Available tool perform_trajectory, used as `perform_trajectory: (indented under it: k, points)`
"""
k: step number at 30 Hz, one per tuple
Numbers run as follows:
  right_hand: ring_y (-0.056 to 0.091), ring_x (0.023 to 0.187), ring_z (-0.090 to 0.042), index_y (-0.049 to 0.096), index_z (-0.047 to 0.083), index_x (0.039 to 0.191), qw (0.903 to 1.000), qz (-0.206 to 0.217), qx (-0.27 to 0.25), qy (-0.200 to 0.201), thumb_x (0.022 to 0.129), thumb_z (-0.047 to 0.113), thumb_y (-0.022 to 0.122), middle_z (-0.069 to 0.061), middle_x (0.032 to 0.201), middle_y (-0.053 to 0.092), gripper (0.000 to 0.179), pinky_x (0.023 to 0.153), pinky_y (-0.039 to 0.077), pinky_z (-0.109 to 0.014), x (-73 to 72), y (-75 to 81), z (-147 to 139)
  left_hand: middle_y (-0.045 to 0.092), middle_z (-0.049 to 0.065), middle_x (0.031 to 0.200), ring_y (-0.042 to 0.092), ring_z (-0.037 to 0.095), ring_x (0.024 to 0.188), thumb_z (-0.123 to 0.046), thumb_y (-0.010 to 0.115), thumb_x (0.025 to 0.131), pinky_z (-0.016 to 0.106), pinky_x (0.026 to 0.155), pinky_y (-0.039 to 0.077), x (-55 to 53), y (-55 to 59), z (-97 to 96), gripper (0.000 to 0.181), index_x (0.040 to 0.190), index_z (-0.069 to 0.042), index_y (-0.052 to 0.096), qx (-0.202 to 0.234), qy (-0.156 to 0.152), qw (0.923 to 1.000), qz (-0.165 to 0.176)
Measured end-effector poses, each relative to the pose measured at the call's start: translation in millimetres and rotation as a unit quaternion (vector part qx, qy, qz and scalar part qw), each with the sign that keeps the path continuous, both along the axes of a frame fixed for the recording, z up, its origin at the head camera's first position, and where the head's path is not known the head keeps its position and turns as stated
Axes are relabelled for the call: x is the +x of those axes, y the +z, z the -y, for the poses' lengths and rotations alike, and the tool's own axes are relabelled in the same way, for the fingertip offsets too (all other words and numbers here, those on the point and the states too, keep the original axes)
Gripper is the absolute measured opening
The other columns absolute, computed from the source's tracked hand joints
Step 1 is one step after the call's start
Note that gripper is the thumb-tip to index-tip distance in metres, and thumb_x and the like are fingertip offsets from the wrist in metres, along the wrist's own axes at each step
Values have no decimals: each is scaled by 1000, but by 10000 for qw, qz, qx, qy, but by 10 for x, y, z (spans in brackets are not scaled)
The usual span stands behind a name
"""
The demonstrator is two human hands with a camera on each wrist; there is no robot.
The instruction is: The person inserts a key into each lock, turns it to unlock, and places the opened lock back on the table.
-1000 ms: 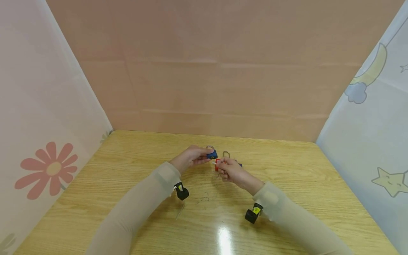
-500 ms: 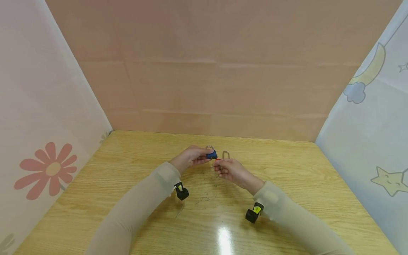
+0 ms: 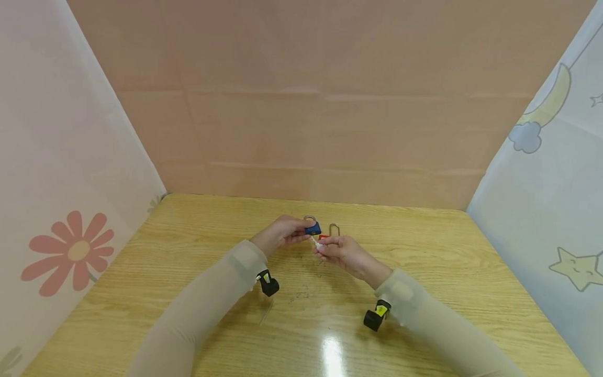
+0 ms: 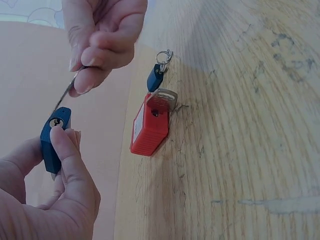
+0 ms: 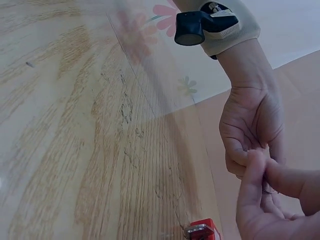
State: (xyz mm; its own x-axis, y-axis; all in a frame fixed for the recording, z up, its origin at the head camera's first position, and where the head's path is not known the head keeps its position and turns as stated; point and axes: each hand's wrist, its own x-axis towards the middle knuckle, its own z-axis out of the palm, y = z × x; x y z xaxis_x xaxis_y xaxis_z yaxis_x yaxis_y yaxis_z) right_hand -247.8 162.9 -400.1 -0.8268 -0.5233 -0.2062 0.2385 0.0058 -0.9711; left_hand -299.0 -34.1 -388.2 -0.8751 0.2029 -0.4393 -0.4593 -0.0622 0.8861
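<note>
My left hand (image 3: 285, 230) holds a blue padlock (image 3: 313, 229) by its body, shackle upward in the head view. Its round keyhole (image 4: 56, 122) faces the left wrist camera. My right hand (image 3: 346, 254) pinches a thin key (image 4: 65, 94), seen nearly edge-on, and the key's tip is right by the padlock's keyhole end. A red padlock (image 4: 150, 125) rests on the table beyond my hands, with a silver key (image 4: 164, 100) standing at its keyhole. Behind it lies a smaller blue padlock (image 4: 156, 77) with a metal ring (image 4: 162, 58), hidden behind my right hand in the head view.
The wooden table (image 3: 212, 314) has dark scuff marks (image 3: 301, 294) near the middle. A peach-coloured backdrop (image 3: 301, 131) stands behind it, with printed panels at left and right. Black cameras (image 3: 268, 284) are strapped on both wrists.
My right hand has dropped slightly and turned the key in its fingers, now covering the blue object seen at its right before. My left hand keeps the blue padlock almost still.
</note>
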Motion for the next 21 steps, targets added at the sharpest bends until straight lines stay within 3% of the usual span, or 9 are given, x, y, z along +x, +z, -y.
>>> perform_trajectory:
  k: [6,11,16,21]
  points:
    - [70,87,-11,49,-16,115,9997,-208,155,2,100,3,49,-6,94,72,24,77,55,-19,-15,-15,15,69,7,78,67,12,65,-12,71,89,20,66,57,2,1,5,34,116,7,64,87,45,9999,38]
    - [70,89,-14,53,-15,112,9988,-379,324,-27,101,6,48,-9,96,72,24,79,56,-21,3,2,39,69,6,76,67,11,64,-12,71,89,20,66,57,15,19,-6,34,116,7,64,60,43,10000,57]
    - [70,87,-11,50,-16,114,9992,-280,214,-180,102,6,45,-7,94,70,26,82,56,-23,25,27,95,68,6,77,66,11,65,-13,71,89,19,66,57,21,18,-14,33,114,7,65,31,29,10000,42]
    - [68,83,-7,48,-18,119,9984,83,-35,-557,103,5,43,-2,89,68,29,79,54,-17,12,47,145,68,6,74,66,12,63,-12,71,88,19,63,57,26,5,-55,29,110,7,67,43,-76,10000,-14]
